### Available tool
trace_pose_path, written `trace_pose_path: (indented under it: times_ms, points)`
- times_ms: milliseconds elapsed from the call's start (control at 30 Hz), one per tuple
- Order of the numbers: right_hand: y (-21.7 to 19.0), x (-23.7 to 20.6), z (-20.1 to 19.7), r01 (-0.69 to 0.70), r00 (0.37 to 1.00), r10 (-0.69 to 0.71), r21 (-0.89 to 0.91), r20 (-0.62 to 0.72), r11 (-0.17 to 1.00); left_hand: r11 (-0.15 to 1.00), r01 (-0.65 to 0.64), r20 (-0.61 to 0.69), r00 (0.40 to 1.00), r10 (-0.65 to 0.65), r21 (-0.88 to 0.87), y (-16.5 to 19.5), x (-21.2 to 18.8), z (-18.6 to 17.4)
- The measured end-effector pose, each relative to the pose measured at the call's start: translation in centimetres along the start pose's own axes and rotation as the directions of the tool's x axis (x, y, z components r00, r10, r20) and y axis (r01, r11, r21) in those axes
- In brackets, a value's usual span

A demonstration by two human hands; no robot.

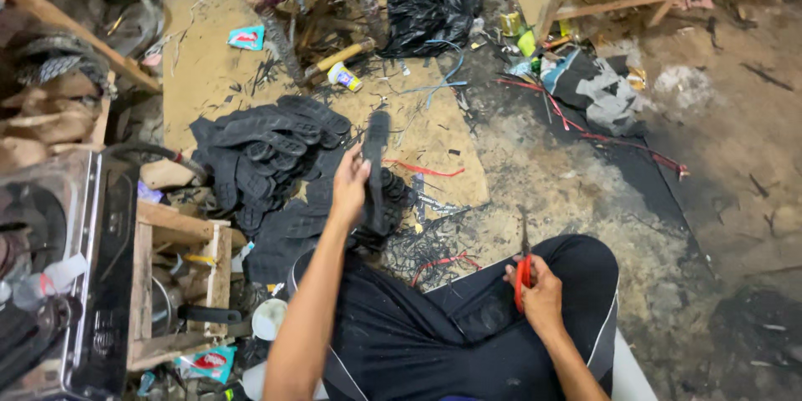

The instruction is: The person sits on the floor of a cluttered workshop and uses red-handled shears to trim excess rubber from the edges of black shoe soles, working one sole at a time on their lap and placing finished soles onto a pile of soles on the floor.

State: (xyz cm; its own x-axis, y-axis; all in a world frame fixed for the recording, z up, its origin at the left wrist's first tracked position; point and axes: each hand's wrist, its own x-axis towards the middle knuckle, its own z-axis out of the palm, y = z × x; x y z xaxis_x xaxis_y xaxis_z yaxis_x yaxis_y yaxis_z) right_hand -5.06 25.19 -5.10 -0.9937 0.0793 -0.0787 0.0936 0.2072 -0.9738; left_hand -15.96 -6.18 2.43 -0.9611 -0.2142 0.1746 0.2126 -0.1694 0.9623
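A heap of black rubber soles (267, 154) lies on the floor (735, 142) at left. Just right of it, the left hand (349, 188) holds one black sole (376, 167) upright, fingers wrapped around its edge. Further right, the right hand (541, 288) grips red-handled scissors (524, 259) above the knee.

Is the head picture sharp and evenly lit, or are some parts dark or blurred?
Head view: centre well lit, the left hand and its black sole sharp; the right hand with scissors clear; left edge and lower right corner fall into shadow.
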Motion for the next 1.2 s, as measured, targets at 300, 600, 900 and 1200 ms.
trace_pose_path:
  times_ms: [300,600,900,1200]
  points:
    - [2.5,-1.2,-1.3,-0.307,0.924,0.28,0.065,0.261,0.95,0.546,0.608,0.024,0.68,-0.733,-0.576,-3.6,-15.3,7.6]
    - [2.5,-1.4,-5.3,-0.104,0.958,0.229,-0.531,0.175,0.841,0.649,0.636,0.066,0.733,-0.677,-0.416,-7.8,-17.5,8.7]
    - [4.0,-1.4,-7.7,-0.167,0.946,0.186,-0.09,0.268,0.982,0.661,0.603,0.098,0.767,-0.634,-0.448,-7.1,-18.0,9.3]
    - [-1.0,-2.5,-9.1,-0.208,0.89,0.204,-0.037,0.408,0.978,0.747,0.524,0.124,0.843,-0.523,-0.409,-4.1,-14.1,10.0]
